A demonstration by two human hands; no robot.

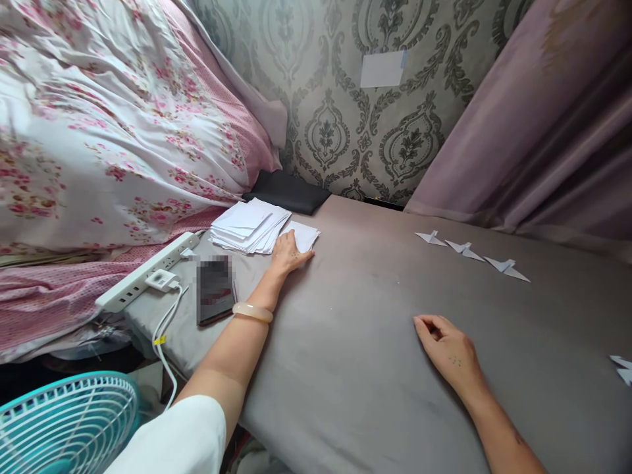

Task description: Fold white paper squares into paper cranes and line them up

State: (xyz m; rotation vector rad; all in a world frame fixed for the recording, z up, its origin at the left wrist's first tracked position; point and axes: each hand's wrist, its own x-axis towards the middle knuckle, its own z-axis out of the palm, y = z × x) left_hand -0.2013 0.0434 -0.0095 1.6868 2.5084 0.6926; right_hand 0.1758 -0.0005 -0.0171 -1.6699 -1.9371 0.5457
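My left hand (pixel 288 254) reaches out over a small pile of white paper sheets (pixel 306 237). Its thumb is stretched to the right along their near edge and its fingers lie on them; whether it pinches a sheet does not show. Close by on the left is a larger, untidy stack of white paper (pixel 247 227). My right hand (pixel 448 352) rests on the grey cloth-covered surface (pixel 355 355), fingers curled towards the thumb, with nothing visible in it. Beyond it stand folded white paper figures with pointed wings, including a middle one (pixel 464 249).
A dark phone-like device (pixel 216 293), blurred out, lies left of my left forearm. A white power strip (pixel 148 273) with a charger and cables runs along the left edge. Below is a turquoise fan (pixel 69 421). A black flat item (pixel 291 191) lies at the back; more folded paper (pixel 625 374) is far right.
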